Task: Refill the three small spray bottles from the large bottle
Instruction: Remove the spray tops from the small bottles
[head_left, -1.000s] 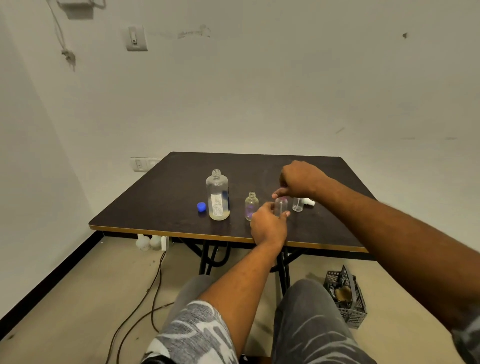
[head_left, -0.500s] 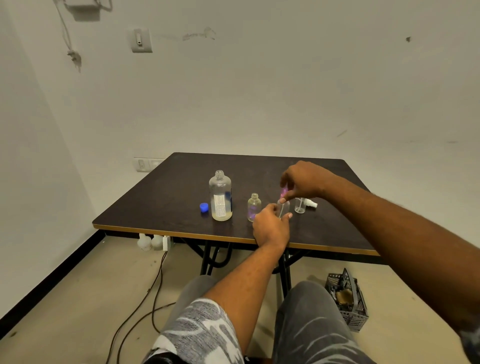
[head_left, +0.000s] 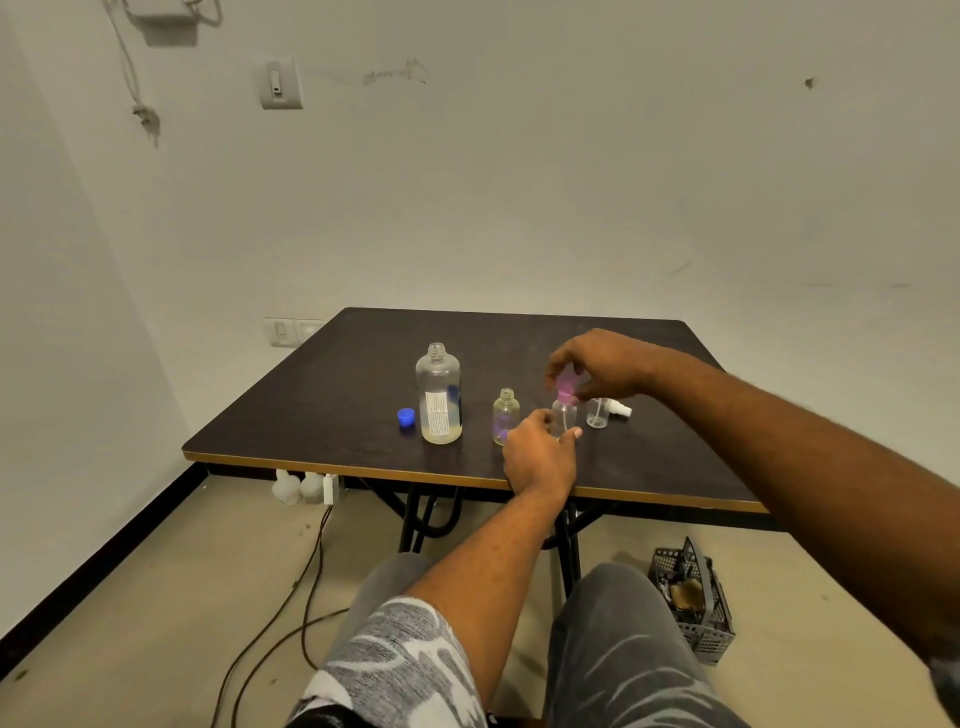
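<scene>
One dark counter (head_left: 363, 364) with a gold front edge carries everything, and all the items sit in a row near that edge. On the floor to the right below it is a grey plastic crate (head_left: 693, 603); its contents are unclear. Left hand (head_left: 540, 457) reaches in from the front edge, thumb and fingers curled round the lower body of the middle spray bottle (head_left: 563, 415), which is clear and upright on the counter. Right hand (head_left: 597, 366) comes in from the right and hangs above the same bottle, its fingertips pinching the pink spray head (head_left: 563, 387) at the neck. That area is blurred, so I can't tell whether the head is seated or lifted off. Large bottle (head_left: 439, 400) stands upright at the left of the row, well apart from both hands. It is clear with a white label, uncapped, with pale yellowish liquid low in the bottom. Left spray bottle (head_left: 505, 415) stands between the large bottle and the left hand, with an open neck and a faint purple tint low inside. Right spray bottle (head_left: 597, 413) stands just right of the middle one, clear, with an open neck. A white spray head (head_left: 621, 410) lies on its side right beside it; contact unclear. Blue cap (head_left: 405, 417) sits on the counter just left of the large bottle.
</scene>
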